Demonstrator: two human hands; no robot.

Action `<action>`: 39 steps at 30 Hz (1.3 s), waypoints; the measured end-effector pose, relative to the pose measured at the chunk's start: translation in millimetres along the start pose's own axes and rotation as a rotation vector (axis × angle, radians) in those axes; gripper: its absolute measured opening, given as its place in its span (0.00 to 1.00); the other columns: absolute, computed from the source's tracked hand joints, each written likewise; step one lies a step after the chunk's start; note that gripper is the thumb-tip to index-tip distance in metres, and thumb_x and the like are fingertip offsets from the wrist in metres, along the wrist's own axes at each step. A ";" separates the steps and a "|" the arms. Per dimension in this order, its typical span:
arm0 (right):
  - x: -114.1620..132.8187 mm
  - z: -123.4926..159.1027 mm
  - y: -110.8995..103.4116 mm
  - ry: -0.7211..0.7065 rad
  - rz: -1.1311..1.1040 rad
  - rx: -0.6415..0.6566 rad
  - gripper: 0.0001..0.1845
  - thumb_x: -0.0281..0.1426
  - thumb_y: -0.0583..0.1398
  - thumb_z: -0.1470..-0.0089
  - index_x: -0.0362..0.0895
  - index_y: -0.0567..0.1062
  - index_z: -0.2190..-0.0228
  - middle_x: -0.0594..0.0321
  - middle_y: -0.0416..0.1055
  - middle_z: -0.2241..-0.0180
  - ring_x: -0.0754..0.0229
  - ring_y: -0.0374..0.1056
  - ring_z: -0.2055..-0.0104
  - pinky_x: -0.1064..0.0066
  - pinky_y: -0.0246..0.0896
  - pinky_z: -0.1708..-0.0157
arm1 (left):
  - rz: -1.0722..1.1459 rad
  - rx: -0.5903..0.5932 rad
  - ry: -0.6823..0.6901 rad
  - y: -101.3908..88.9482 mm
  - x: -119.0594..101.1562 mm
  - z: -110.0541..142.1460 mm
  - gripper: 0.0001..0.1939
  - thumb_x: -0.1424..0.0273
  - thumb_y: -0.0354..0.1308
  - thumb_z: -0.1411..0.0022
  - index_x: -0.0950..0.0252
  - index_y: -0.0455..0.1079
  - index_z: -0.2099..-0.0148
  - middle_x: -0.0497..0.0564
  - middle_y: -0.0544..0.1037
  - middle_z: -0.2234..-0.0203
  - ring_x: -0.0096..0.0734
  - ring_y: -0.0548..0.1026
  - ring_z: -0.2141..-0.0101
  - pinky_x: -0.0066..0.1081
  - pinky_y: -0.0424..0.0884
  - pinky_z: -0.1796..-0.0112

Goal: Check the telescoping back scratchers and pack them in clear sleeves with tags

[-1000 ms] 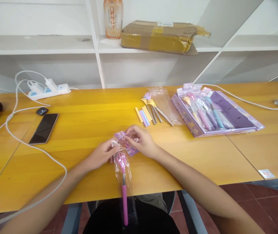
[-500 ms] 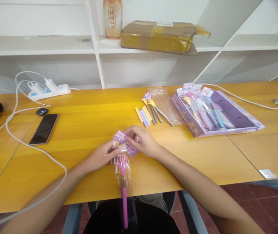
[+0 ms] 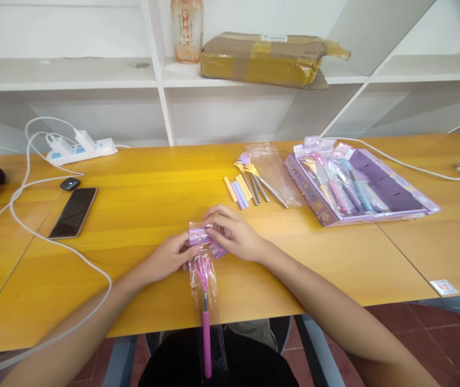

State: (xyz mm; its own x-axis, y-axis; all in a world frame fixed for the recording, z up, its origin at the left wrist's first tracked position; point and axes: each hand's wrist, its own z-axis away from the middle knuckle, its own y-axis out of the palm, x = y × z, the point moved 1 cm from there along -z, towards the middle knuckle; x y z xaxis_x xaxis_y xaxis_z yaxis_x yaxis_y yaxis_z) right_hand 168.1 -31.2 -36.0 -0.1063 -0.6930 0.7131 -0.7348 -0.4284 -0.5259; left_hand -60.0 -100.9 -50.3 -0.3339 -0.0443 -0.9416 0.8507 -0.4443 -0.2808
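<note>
A pink back scratcher in a clear plastic bag (image 3: 204, 301) lies over the near edge of the yellow table (image 3: 141, 215), its handle hanging past the edge. My left hand (image 3: 169, 257) pinches the bag near the claw end. My right hand (image 3: 235, 234) pinches the purple printed header card (image 3: 198, 235) at the bag's top, folding it. Both hands are closed on the packet.
Several loose scratchers (image 3: 249, 183) and an empty clear bag (image 3: 272, 166) lie beyond my hands. A purple display box (image 3: 375, 188) of packaged scratchers sits to the right. A phone (image 3: 72, 212), a small black object (image 3: 69, 184), a power strip (image 3: 80, 149) and white cables lie left. A taped parcel (image 3: 266, 59) and a bottle (image 3: 187, 29) stand on the shelf.
My right hand has turned the header card from tilted flat to folded more upright over the bag's top. My left hand keeps its grip in place.
</note>
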 end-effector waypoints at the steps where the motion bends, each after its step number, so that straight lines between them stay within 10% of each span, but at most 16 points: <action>1: -0.4 0.0 -0.2 0.013 -0.027 0.014 0.10 0.28 0.58 0.29 0.47 0.77 0.50 0.54 0.72 0.48 0.54 0.72 0.49 0.61 0.70 0.49 | 0.004 0.002 0.006 0.0 0.1 -0.2 0.19 0.57 0.58 0.27 0.64 0.73 0.43 0.50 0.79 0.60 0.31 0.72 0.67 0.31 0.68 0.66; 6: -5.8 -0.1 -0.7 0.079 -0.178 0.009 0.12 0.32 0.56 0.26 0.45 0.80 0.54 0.56 0.78 0.56 0.55 0.75 0.53 0.61 0.70 0.50 | 0.101 0.020 0.006 1.0 3.7 0.0 0.22 0.55 0.60 0.27 0.63 0.70 0.38 0.54 0.80 0.55 0.35 0.76 0.63 0.33 0.71 0.62; 16: -11.6 -0.8 -6.2 0.181 -0.223 -0.073 0.19 0.42 0.57 0.26 0.45 0.84 0.55 0.54 0.77 0.54 0.55 0.76 0.52 0.61 0.70 0.51 | 0.203 0.012 -0.060 3.0 0.5 5.3 0.57 0.62 0.73 0.36 0.53 0.33 0.23 0.54 0.81 0.55 0.30 0.77 0.67 0.33 0.72 0.63; 39: -10.6 -0.1 -4.6 0.158 -0.212 -0.098 0.17 0.38 0.56 0.25 0.44 0.83 0.54 0.54 0.77 0.54 0.56 0.75 0.52 0.62 0.70 0.50 | 0.106 0.091 -0.017 0.1 -0.6 4.4 0.45 0.61 0.69 0.34 0.55 0.48 0.24 0.54 0.80 0.55 0.34 0.77 0.64 0.31 0.69 0.66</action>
State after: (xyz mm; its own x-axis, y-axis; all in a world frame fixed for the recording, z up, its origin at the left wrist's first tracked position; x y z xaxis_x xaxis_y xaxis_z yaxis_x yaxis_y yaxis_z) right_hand 172.6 -21.8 -41.1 -0.0411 -0.4917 0.8698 -0.8123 -0.4905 -0.3156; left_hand -61.5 -104.8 -49.0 -0.2514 -0.1104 -0.9616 0.8416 -0.5157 -0.1608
